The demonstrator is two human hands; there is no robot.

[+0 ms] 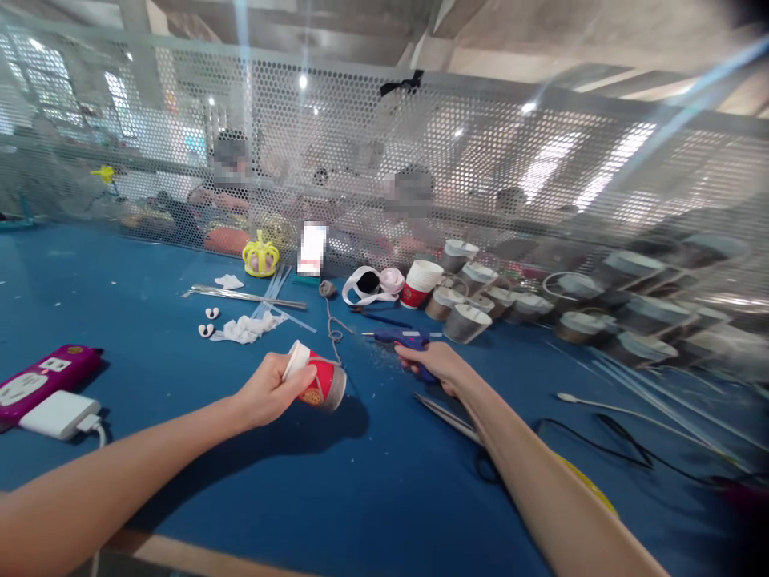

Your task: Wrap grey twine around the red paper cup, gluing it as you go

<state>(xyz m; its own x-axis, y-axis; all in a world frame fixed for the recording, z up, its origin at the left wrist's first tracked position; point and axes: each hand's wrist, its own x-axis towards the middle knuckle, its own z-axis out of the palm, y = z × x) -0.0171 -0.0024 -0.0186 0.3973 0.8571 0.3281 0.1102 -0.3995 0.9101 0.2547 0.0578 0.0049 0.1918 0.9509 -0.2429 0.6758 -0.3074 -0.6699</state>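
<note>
My left hand [270, 389] is closed around a red and white paper cup [324, 383], tilted on its side above the blue table. Grey yarn wraps the cup's bottom end, and a strand of yarn [332, 324] runs from it back to a small grey ball [327, 289]. In my right hand [436, 361] is a blue hot glue gun [400, 337], its nozzle pointing left. Scissors [448, 417] lie on the table under my right forearm.
Stacked paper cups [420, 282] and several grey wrapped cups [469, 320] stand at the back right. Clear glue sticks [273, 292], white scraps [249, 327] and a yellow crown-shaped object [260, 256] lie back left. A purple power strip [51, 381] is far left. A perforated screen [336, 144] closes the back.
</note>
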